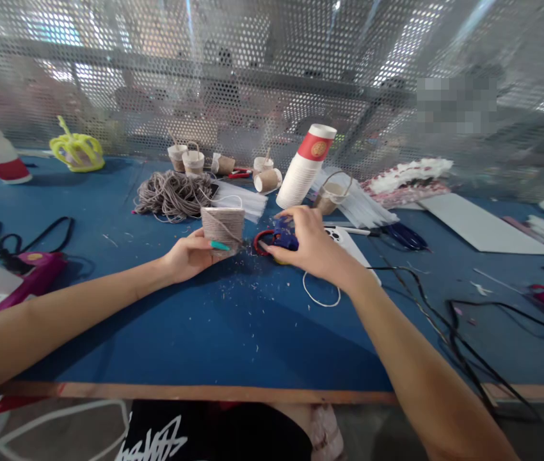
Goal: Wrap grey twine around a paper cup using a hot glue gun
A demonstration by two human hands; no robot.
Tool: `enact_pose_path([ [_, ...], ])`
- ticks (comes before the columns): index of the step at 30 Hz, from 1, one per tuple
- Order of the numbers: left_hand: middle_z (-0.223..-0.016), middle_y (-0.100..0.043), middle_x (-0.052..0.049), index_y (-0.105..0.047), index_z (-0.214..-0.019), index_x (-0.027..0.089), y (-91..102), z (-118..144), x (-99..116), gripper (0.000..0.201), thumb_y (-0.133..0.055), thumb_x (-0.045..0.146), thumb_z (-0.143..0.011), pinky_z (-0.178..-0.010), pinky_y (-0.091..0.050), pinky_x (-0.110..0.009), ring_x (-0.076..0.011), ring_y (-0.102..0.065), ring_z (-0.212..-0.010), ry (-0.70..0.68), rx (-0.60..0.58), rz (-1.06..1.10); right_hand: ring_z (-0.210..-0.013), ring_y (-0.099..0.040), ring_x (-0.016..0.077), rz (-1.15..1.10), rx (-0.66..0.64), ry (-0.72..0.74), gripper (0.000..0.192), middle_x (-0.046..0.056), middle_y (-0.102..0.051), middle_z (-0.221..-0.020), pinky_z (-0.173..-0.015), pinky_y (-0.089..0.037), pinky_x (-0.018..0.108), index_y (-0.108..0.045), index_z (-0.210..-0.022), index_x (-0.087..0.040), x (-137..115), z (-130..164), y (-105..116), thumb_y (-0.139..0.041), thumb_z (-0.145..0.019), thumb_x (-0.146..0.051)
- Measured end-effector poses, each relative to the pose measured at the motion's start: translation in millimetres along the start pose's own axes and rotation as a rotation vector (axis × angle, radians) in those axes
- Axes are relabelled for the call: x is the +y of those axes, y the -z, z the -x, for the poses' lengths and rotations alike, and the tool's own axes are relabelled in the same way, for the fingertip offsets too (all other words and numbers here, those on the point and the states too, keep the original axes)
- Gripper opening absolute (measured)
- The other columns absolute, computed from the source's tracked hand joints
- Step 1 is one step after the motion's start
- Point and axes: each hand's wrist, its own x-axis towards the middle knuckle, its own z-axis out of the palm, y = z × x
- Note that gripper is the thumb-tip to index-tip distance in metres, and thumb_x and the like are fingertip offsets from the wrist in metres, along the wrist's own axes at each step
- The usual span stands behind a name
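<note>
In my left hand [192, 256] is a small cup [223, 227] wound with greyish-pink cord, held upright just above the table. My fingers wrap its side and base; one nail is turquoise. My right hand [308, 240] curves over a dark blue object [285, 235], thumb and fingers on either side of it; its kind is partly hidden by the hand. A red ring-shaped piece [262, 243] lies against its left side. A white phone-like slab [349, 246] lies just behind my right wrist.
A pile of grey cord [173, 195] lies behind my left hand. A leaning stack of paper cups [303, 169] stands centrally, near a cord-covered basket [332, 195]. Black cables [454, 333] cross the right side. A yellow basket [77, 152] stands back left, before a perforated metal screen [262, 83].
</note>
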Motion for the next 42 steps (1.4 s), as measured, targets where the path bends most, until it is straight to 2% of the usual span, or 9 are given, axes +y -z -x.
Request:
enact_pose_path([
  [5, -0.093, -0.077, -0.006, -0.071, -0.100, 0.015, -2.3, -0.2, -3.9, 0.042, -0.082, 0.019, -0.059, -0.099, -0.051, -0.042, -0.0222, -0.071, -0.091, -0.057, -0.057, -0.061, -0.096, -0.056, 0.0267, -0.116, 0.197, 0.217, 0.028, 0.012, -0.062, -0.099, -0.086, -0.049, 0.043, -0.051, -0.109, -0.017, -40.0, 10.6, -16.8, -0.058, -0.088, -0.035],
  [8, -0.101, -0.077, -0.009, -0.071, -0.105, 0.014, -4.9, 1.0, -5.0, 0.047, -0.084, 0.020, -0.060, -0.099, -0.052, -0.045, -0.0266, -0.071, -0.098, -0.057, -0.078, -0.096, -0.090, -0.055, 0.0258, 0.020, 0.329, 0.308, 0.015, 0.012, -0.063, -0.090, -0.081, -0.049, 0.040, -0.053, -0.103, -0.014, -42.6, 12.6, -35.6, -0.049, -0.092, -0.025],
  [13, -0.111, -0.075, -0.013, -0.068, -0.111, 0.014, -7.2, 2.0, -6.2, 0.053, -0.085, 0.020, -0.061, -0.104, -0.049, -0.050, -0.0314, -0.068, -0.109, -0.054, -0.066, -0.101, -0.086, -0.053, 0.0265, 0.134, 0.360, 0.291, 0.019, 0.014, -0.064, -0.086, -0.078, -0.047, 0.040, -0.057, -0.097, -0.013, -39.6, 14.3, -47.8, -0.039, -0.094, -0.017],
  [17, -0.108, -0.074, -0.011, -0.066, -0.111, 0.014, -8.1, 1.3, -7.5, 0.054, -0.085, 0.016, -0.061, -0.104, -0.049, -0.050, -0.0300, -0.069, -0.108, -0.073, -0.011, -0.100, -0.084, -0.051, 0.0251, -0.105, 0.287, 0.198, 0.021, 0.012, -0.064, -0.086, -0.079, -0.044, 0.042, -0.058, -0.091, -0.016, -40.4, 15.9, -37.2, -0.038, -0.093, -0.021],
  [24, -0.104, -0.073, -0.009, -0.062, -0.109, 0.015, -12.0, 0.9, -10.0, 0.058, -0.087, 0.014, -0.058, -0.093, -0.055, -0.043, -0.0256, -0.070, -0.099, -0.108, 0.083, -0.116, -0.077, -0.059, 0.0187, -0.942, -0.044, -0.007, 0.030, 0.004, -0.065, -0.076, -0.078, -0.043, 0.038, -0.060, -0.075, -0.020, -39.7, 8.8, -18.1, -0.038, -0.092, -0.030],
  [27, -0.103, -0.072, -0.008, -0.060, -0.112, 0.015, -12.7, 1.1, -11.1, 0.061, -0.087, 0.012, -0.057, -0.088, -0.056, -0.038, -0.0220, -0.069, -0.095, -0.128, 0.113, -0.157, -0.066, -0.054, 0.0144, -0.983, -0.041, -0.159, 0.031, 0.000, -0.059, -0.070, -0.069, -0.042, 0.034, -0.053, -0.076, -0.021, -43.9, 7.5, -21.9, -0.049, -0.092, -0.047],
  [31, -0.110, -0.070, -0.009, -0.059, -0.113, 0.015, -11.3, 1.7, -12.0, 0.062, -0.086, 0.012, -0.057, -0.089, -0.054, -0.037, -0.0226, -0.068, -0.098, -0.139, 0.113, -0.181, -0.054, -0.043, 0.0092, -0.991, -0.102, -0.277, 0.038, -0.009, -0.049, -0.060, -0.054, -0.035, 0.027, -0.045, -0.085, -0.022, -48.0, 8.1, -29.8, -0.076, -0.074, -0.041],
  [38, -0.108, -0.069, -0.008, -0.059, -0.112, 0.017, -11.5, 3.5, -11.2, 0.060, -0.086, 0.014, -0.059, -0.095, -0.049, -0.043, -0.0238, -0.066, -0.099, -0.137, 0.115, -0.222, -0.042, -0.033, 0.0073, -0.983, -0.332, -0.242, 0.026, -0.008, -0.041, -0.047, -0.043, -0.023, 0.026, -0.059, -0.076, -0.019, -42.1, 4.9, -24.5, -0.062, -0.086, -0.042],
  [42, -0.110, -0.069, -0.008, -0.059, -0.112, 0.018, -12.0, 3.6, -10.9, 0.062, -0.087, 0.014, -0.057, -0.096, -0.049, -0.043, -0.0238, -0.066, -0.100, -0.137, 0.124, -0.228, -0.048, -0.038, 0.0087, -1.041, -0.310, -0.184, 0.021, -0.004, -0.052, -0.056, -0.047, -0.029, 0.026, -0.057, -0.069, -0.019, -44.2, 4.7, -21.0, -0.060, -0.083, -0.035],
])
